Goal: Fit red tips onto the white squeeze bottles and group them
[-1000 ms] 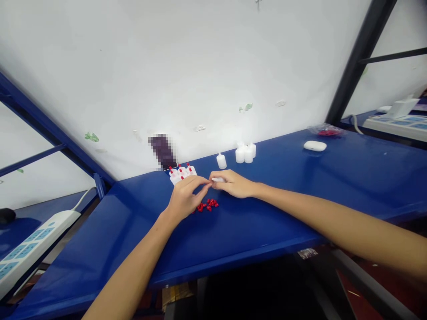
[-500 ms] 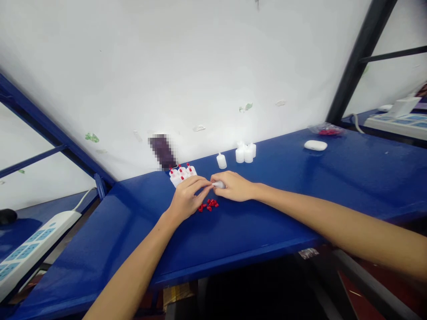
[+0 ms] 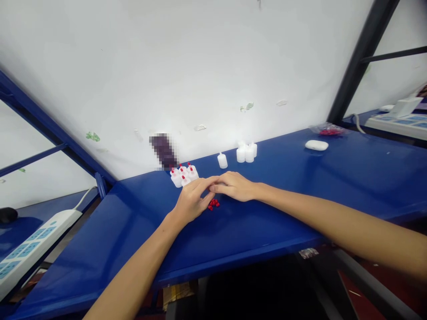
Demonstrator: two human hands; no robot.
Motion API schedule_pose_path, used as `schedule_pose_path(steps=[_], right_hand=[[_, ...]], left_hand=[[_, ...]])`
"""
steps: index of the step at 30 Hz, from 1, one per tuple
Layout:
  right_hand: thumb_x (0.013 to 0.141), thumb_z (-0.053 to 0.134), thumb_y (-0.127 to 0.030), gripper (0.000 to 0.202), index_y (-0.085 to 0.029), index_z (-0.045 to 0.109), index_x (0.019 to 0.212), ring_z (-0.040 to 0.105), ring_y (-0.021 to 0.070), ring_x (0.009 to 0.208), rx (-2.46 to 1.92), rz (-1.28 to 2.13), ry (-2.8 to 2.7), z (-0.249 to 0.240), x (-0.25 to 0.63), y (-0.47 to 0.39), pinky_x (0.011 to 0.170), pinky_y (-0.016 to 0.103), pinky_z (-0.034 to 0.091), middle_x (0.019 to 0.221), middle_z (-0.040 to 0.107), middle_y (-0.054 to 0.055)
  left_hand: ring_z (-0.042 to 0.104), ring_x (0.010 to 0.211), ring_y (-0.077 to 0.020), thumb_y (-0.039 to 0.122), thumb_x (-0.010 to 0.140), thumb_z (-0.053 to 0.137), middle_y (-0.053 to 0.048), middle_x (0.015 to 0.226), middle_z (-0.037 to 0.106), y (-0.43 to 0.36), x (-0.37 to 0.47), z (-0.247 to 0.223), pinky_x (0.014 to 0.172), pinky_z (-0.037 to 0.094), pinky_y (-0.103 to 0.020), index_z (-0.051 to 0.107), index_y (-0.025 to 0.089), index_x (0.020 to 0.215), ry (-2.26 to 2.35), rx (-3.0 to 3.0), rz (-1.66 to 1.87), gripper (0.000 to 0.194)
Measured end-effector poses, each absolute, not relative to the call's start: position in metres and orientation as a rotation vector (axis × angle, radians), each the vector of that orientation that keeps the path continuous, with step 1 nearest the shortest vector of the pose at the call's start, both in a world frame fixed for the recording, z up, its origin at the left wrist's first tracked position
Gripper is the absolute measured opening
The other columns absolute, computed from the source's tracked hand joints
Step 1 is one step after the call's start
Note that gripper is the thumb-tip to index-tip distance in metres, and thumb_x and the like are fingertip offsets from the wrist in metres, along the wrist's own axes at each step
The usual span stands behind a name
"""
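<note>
Blue and glossy, the workbench [image 3: 300, 195] fills the middle of the view, backed by a white wall [image 3: 200, 66] and crossed at the right by a black post [image 3: 363, 58]. On a lower blue shelf at the far left lies a white power strip [image 3: 30, 246].

The person's two bare arms reach in from below and meet near the bench's back edge. The left hand [image 3: 193, 200] lies with fingers bent over a small heap of red caps [image 3: 213, 204], covering most of it; its fingertips touch those of the right hand [image 3: 235, 185]. The right hand is curled loosely, palm down. Whether anything sits pinched between the two cannot be told, since the fingers hide that spot.

Just behind the left hand stands a cluster of small white bottles with red caps [image 3: 183, 174]. Further right along the wall stands one uncapped white bottle [image 3: 222, 161], then a tight group of uncapped white bottles [image 3: 246, 152]. Well to the right lie a white oval case [image 3: 316, 145] and a clear bag of red pieces [image 3: 327, 130].
</note>
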State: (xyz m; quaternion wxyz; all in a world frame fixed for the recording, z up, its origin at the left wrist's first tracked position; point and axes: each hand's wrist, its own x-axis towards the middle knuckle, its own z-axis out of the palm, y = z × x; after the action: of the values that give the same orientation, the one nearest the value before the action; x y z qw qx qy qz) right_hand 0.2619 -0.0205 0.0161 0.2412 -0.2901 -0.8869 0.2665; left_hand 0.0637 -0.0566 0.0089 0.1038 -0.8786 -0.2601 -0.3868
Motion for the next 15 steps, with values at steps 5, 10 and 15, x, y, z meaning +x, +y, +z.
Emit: schedule_pose_path(steps=[5,10,15], right_hand=[[0.091,0.044,-0.036,0.034,-0.018,0.069,0.076,0.048,0.0135,0.060,-0.873,0.732,-2.374,0.0132,0.2559,-0.0184,0.061,0.027,0.028,0.061,0.053,-0.001],[0.087,0.044,-0.034,0.030,-0.017,0.062,0.069,0.046,0.0127,0.058,-0.945,0.723,-2.357,0.0125,0.2521,-0.0153,0.059,0.027,0.027,0.060,0.049,-0.001],[0.086,0.045,-0.032,0.029,-0.016,0.060,0.066,0.043,0.0121,0.057,-0.919,0.746,-2.341,0.0118,0.2520,-0.0162,0.057,0.027,0.026,0.058,0.046,-0.002]], left_hand=[[0.068,0.081,-0.0132,0.015,0.091,0.056,-0.004,0.093,0.072,-0.0551,0.0670,0.0060,0.077,0.056,-0.027,0.060,0.020,0.121,-0.817,-2.597,-1.136,0.030],[0.068,0.077,-0.0123,0.015,0.090,0.057,-0.004,0.093,0.073,-0.0526,0.0669,0.0036,0.073,0.056,-0.026,0.063,0.019,0.114,-0.843,-2.590,-1.221,0.025],[0.067,0.077,-0.0125,0.016,0.089,0.059,-0.004,0.095,0.074,-0.0562,0.0719,0.0003,0.070,0.055,-0.026,0.065,0.019,0.112,-0.952,-2.598,-1.290,0.024]])
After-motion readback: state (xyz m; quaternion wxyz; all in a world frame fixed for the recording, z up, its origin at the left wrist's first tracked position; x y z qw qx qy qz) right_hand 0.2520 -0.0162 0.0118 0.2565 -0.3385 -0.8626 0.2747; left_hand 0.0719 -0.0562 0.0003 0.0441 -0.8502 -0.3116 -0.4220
